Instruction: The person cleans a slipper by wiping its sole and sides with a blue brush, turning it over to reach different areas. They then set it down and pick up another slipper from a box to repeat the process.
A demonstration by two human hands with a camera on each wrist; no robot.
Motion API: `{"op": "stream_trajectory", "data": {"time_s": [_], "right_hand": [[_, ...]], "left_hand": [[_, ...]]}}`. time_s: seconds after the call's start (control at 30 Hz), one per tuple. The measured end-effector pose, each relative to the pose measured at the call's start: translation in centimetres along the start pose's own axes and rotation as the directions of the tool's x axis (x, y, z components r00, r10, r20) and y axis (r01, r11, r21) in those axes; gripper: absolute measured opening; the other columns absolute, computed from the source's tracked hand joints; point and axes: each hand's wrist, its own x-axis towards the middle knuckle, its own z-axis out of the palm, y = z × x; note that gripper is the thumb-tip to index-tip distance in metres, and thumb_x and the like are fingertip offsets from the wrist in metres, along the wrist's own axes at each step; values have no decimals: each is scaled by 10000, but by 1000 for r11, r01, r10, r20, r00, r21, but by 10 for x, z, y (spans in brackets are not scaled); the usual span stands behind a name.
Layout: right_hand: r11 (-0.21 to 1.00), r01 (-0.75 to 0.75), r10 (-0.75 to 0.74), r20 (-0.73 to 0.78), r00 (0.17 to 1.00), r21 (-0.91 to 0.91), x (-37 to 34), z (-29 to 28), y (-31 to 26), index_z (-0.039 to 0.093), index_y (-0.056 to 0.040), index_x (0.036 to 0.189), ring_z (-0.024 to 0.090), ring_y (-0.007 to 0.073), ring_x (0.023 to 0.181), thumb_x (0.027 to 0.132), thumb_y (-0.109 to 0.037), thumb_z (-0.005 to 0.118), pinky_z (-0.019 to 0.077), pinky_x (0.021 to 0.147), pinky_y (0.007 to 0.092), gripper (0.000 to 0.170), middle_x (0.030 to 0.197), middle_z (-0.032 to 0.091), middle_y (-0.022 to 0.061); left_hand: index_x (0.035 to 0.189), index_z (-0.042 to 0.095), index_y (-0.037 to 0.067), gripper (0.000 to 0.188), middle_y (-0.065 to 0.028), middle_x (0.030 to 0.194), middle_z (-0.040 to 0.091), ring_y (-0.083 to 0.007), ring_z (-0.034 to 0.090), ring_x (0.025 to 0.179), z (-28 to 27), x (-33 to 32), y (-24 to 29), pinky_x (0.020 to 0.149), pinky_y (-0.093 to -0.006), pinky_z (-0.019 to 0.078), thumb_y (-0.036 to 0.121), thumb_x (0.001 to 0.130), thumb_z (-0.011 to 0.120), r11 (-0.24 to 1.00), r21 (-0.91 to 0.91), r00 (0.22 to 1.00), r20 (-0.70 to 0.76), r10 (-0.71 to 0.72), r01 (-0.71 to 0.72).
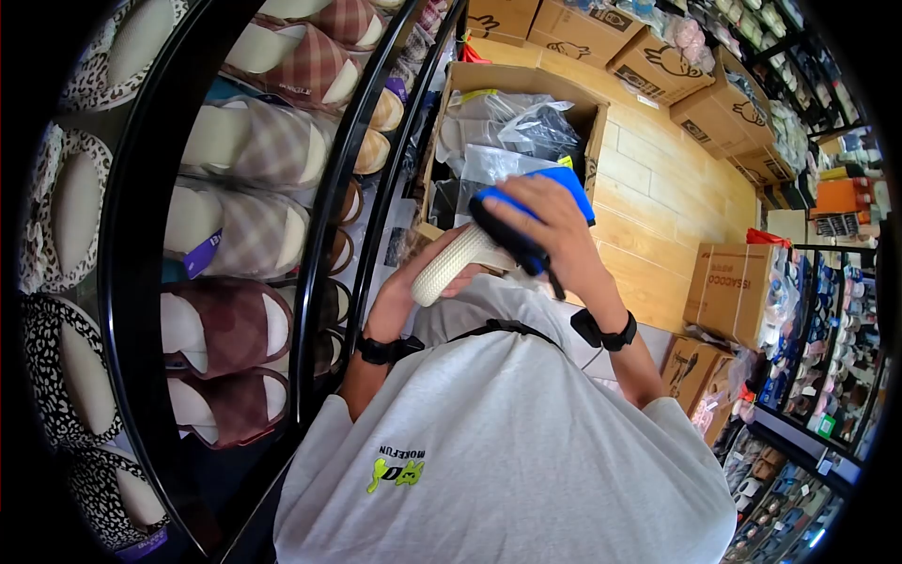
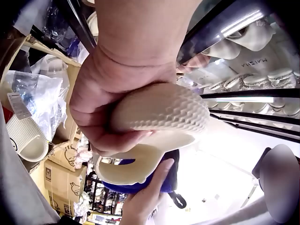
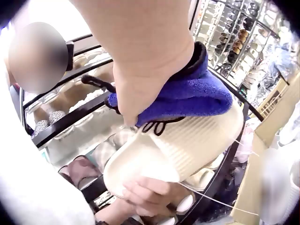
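A cream slipper point(image 1: 445, 270) with a dimpled outer side is held in front of the body. My left hand point(image 1: 398, 284) grips it, fingers wrapped round one end, as the left wrist view shows. My right hand point(image 1: 556, 222) holds a plush blue cloth point(image 3: 197, 96) with black edging and a black hanging loop. In the right wrist view the cloth lies over the ribbed top of the slipper point(image 3: 204, 138), close by its strap opening. Part of the right hand's grip is hidden behind the cloth and the wrist.
An open carton point(image 1: 592, 117) ahead holds footwear in clear plastic bags. Black-framed shelves point(image 1: 324, 188) at the left carry plaid slippers point(image 1: 254, 141). More cartons point(image 1: 728, 287) line the wooden floor point(image 1: 648, 179), with stocked shoe racks at the right.
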Motion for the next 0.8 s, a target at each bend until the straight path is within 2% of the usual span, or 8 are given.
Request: {"op": "stream_trajectory", "data": {"time_s": [0.17,0.23,0.27,0.37,0.57,0.67,0.73,0.8], "right_hand": [[996,-59,52,-100,994,-68,-5,9,0,658,-156,1540,585,399,1412,870,-264,738,428,1220,540,683,1552,617,162],[999,0,-3,-47,999,-49,-4,7,-16,661,-176,1541,579,368,1441,864,-206,726,423,1239,536,680,1581,605,135],[998,56,-56,-4,998,-40,-6,10,-19,662,-184,1541,574,360,1452,873,-191,713,422,1243,533,670,1588,603,130],[989,136,-131,82,988,-55,-12,10,-16,662,-201,1545,565,345,1476,886,-165,690,418,1253,524,660,1593,607,120],[985,-169,164,-101,981,-33,-13,15,0,654,-160,1550,579,385,1434,858,-237,751,429,1211,533,704,1577,616,137],[997,-76,73,-87,993,-24,-15,13,-13,655,-167,1544,562,375,1450,876,-209,727,431,1215,536,673,1585,605,139],[1000,21,-21,0,1000,-23,-21,15,-18,641,-171,1555,557,358,1467,888,-174,698,420,1243,536,670,1600,593,137],[995,97,-95,66,993,-29,-28,18,-15,631,-182,1563,556,341,1478,897,-154,673,410,1263,534,669,1599,592,126]], "left_hand": [[1181,615,38,649,-17,691,474,-129,460,484,11,-1,7,390,-285,396,639,1172,370,1000,23,997,-76,9,-7],[1318,668,68,595,-42,766,640,-105,585,497,9,0,6,381,-257,432,586,1182,408,993,88,996,-26,80,-78],[1264,686,86,584,-68,821,698,-123,620,519,9,-1,3,393,-263,453,597,1173,420,990,100,976,-187,114,-97],[1231,692,99,568,-90,867,735,-128,643,543,-6,3,0,399,-255,456,593,1175,417,990,100,987,-117,111,-99],[1116,646,70,647,-33,688,481,-159,498,469,11,11,2,381,-299,417,645,1170,355,999,29,987,-155,32,-28],[1110,657,73,643,-32,651,469,-163,503,465,15,13,4,375,-296,413,651,1163,379,999,-32,990,-139,-14,10],[1067,660,87,636,-29,629,472,-159,506,462,36,9,3,371,-292,409,662,1153,402,988,144,896,-427,118,-61],[1058,664,91,635,-31,634,485,-158,511,467,32,10,2,371,-291,404,661,1153,401,979,194,889,-432,149,-69]]}}
